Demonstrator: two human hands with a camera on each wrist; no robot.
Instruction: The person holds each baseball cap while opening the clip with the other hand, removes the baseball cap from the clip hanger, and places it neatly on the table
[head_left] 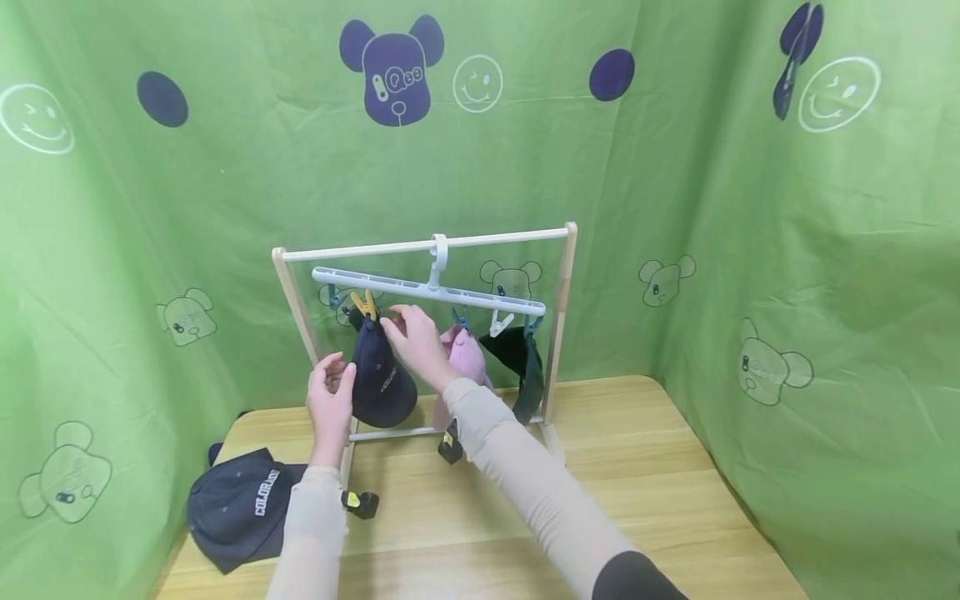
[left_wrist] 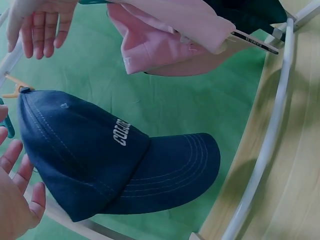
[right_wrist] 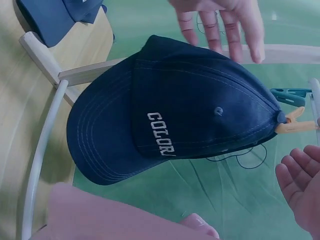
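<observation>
The hanging navy cap (head_left: 381, 383) was found clipped at left on the hanger (head_left: 480, 297), flanked by the left hand (head_left: 331, 406) and right hand (head_left: 417, 342), both with fingers relaxed.

My sleeves (head_left: 311, 537): long, pale beige, wrinkled
Cloth by my right elbow (head_left: 637, 577): dark grey
My wrist cameras (head_left: 367, 505): black, boxy, yellow-marked
My left hand (head_left: 332, 404), right hand (head_left: 417, 343): bare

Both hands (head_left: 332, 402) (head_left: 417, 342) raised, loosely curved
</observation>
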